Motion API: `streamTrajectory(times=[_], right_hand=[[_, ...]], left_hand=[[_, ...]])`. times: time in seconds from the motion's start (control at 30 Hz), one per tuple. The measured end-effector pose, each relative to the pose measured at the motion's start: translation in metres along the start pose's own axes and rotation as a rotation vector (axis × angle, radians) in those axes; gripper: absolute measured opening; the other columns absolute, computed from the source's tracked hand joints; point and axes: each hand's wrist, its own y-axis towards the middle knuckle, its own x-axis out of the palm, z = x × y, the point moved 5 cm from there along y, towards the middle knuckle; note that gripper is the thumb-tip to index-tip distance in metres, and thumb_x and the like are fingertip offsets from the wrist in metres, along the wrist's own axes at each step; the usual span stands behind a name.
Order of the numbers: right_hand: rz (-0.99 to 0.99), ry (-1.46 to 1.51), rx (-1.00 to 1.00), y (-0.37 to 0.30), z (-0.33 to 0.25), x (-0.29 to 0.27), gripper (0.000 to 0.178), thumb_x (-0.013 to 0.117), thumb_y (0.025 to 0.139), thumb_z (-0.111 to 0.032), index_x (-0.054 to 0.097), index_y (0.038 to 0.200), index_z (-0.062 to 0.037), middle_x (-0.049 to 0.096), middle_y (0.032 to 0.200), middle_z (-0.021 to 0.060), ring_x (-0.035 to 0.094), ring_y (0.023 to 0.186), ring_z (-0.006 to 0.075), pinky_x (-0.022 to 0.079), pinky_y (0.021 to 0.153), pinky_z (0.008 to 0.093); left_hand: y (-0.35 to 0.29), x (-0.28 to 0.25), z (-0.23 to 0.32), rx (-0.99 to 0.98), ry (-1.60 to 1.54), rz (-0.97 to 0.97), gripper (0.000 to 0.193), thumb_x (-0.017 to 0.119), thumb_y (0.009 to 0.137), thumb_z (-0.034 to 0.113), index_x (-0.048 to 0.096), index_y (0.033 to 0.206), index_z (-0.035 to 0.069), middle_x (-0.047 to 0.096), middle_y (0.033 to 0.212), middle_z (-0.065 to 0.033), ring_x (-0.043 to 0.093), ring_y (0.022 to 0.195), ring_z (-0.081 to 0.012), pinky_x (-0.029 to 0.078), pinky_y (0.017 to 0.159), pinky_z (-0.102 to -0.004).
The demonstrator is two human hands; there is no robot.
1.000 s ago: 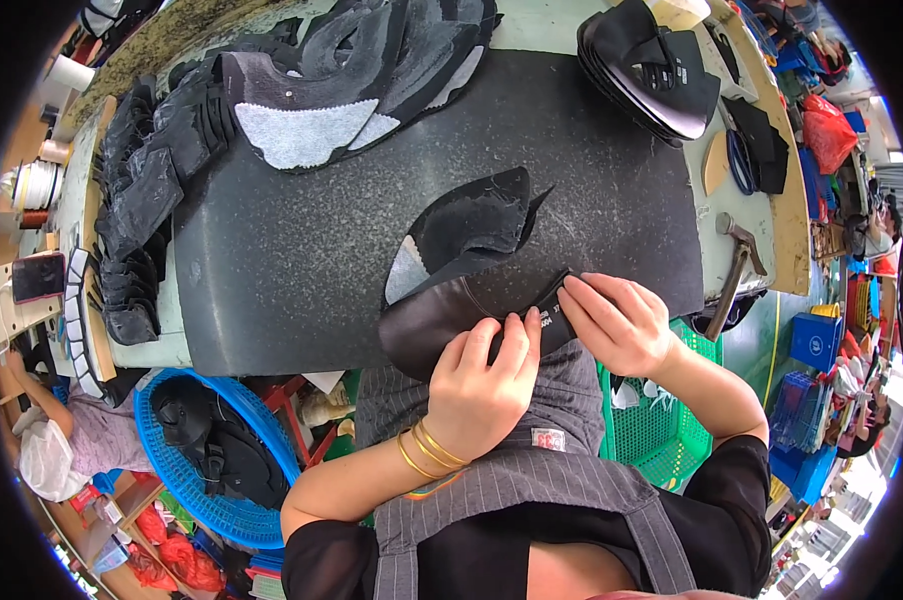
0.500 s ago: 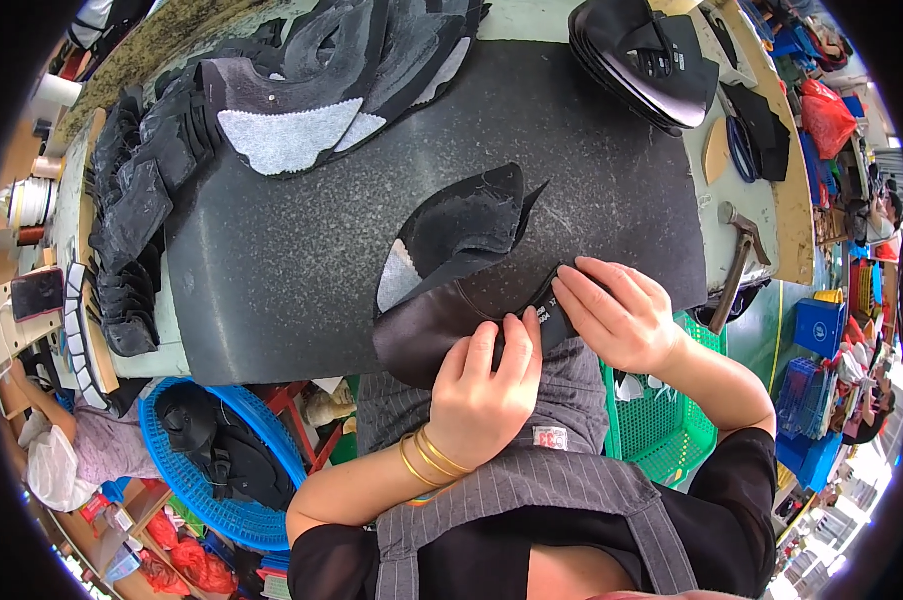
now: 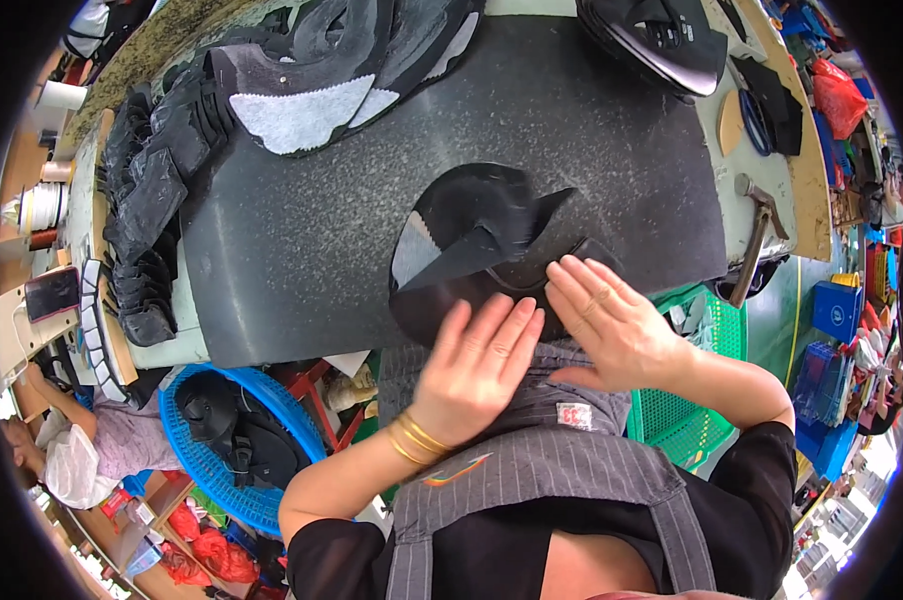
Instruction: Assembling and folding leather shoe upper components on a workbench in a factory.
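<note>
A black shoe upper with a pale grey lining patch lies near the front edge of a dark speckled mat. Its upper flap is folded over and looks smeared by motion. My left hand lies with fingers stretched over the near edge of the upper, slightly blurred. Beside it, my right hand is flat, fingers straight and thumb apart, on the upper's right end. Neither hand grips anything. The part of the upper under my fingers is hidden.
More uppers with grey lining are piled at the far left, beside stacked black pieces. Another stack of uppers stands far right. A hammer lies right of the mat. Below the table are a blue basket and a green basket.
My fingers have gone from bent and pressing on the upper's edge to stretched flat over it. The upper's flap has shifted and its right end is now mostly under my right hand.
</note>
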Motion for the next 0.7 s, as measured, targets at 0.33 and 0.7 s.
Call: streamTrajectory(times=[0.33,0.7], right_hand=[[0.347,1.046,0.364,0.059,0.022,-0.058,0.044,0.051,0.105,-0.035,0.062,0.117,0.0052,0.068,0.106,0.0153,0.066,0.095,0.0250,0.051,0.088,0.0389],[0.661,0.423,0.212,0.041,-0.004,-0.001,0.030,0.074,0.073,0.000,0.071,0.103,0.0003,0.063,0.093,0.0070,0.061,0.082,0.0275,0.053,0.071,0.0382]], left_hand=[[0.055,-0.015,0.009,0.004,-0.200,0.073,0.030,0.068,0.082,0.019,0.069,0.108,0.003,0.070,0.103,-0.0082,0.068,0.089,-0.0188,0.054,0.067,-0.0322],[0.062,-0.036,-0.107,-0.093,-0.585,-0.602,0.036,0.075,0.078,0.008,0.067,0.113,0.006,0.069,0.095,-0.0117,0.067,0.091,-0.0302,0.054,0.081,-0.0388]])
